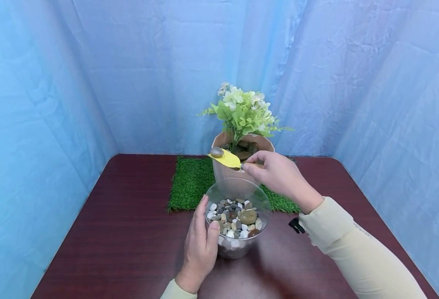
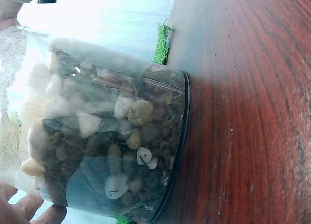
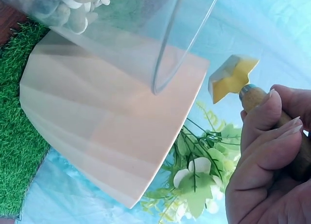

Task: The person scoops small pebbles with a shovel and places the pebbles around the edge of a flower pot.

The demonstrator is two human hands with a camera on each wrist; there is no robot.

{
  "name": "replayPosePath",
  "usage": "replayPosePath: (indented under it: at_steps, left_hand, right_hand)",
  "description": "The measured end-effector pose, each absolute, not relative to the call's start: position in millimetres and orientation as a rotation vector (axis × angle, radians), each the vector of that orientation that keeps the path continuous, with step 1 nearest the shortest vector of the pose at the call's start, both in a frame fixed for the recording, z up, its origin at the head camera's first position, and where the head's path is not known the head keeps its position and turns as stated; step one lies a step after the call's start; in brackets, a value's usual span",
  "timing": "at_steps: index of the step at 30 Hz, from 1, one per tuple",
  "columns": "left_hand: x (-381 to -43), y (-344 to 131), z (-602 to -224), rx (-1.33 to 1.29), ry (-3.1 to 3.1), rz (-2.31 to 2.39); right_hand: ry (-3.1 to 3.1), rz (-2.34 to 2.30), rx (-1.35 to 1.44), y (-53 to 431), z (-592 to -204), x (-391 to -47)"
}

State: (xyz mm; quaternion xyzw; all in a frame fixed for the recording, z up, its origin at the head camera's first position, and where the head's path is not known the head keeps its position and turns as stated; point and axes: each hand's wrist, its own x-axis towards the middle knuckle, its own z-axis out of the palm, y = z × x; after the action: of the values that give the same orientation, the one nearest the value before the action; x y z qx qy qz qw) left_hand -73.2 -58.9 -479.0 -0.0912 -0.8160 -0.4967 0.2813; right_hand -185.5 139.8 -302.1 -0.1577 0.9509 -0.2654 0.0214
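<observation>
My right hand (image 1: 277, 172) grips the wooden handle (image 3: 262, 97) of a small trowel with a yellow blade (image 1: 228, 160). A smooth grey stone (image 1: 216, 152) lies on the blade, above the front rim of the pale pink flowerpot (image 3: 112, 112). White flowers with green leaves (image 1: 243, 110) rise from the pot, and dark stones (image 1: 249, 146) lie around their stems. My left hand (image 1: 201, 243), fingers fairly straight, rests against the left side of a clear container (image 2: 92, 146). Mixed pebbles (image 1: 234, 218) fill its lower part, a larger brown stone (image 1: 248, 216) on top.
The pot stands on a green artificial grass mat (image 1: 191, 182) near the far edge of the dark red-brown table (image 1: 130, 232). Light blue curtains (image 1: 167, 74) hang behind and on both sides. The clear container stands right in front of the pot.
</observation>
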Motion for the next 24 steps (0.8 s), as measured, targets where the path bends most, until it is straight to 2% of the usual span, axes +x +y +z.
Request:
replayPosePath:
  at_steps: [24]
  left_hand:
    - [-74.5,-59.6,-481.0,-0.253,-2.186,-1.316]
  right_hand:
    - [2.894,-0.854,-0.409,123.5,-305.5,-216.2]
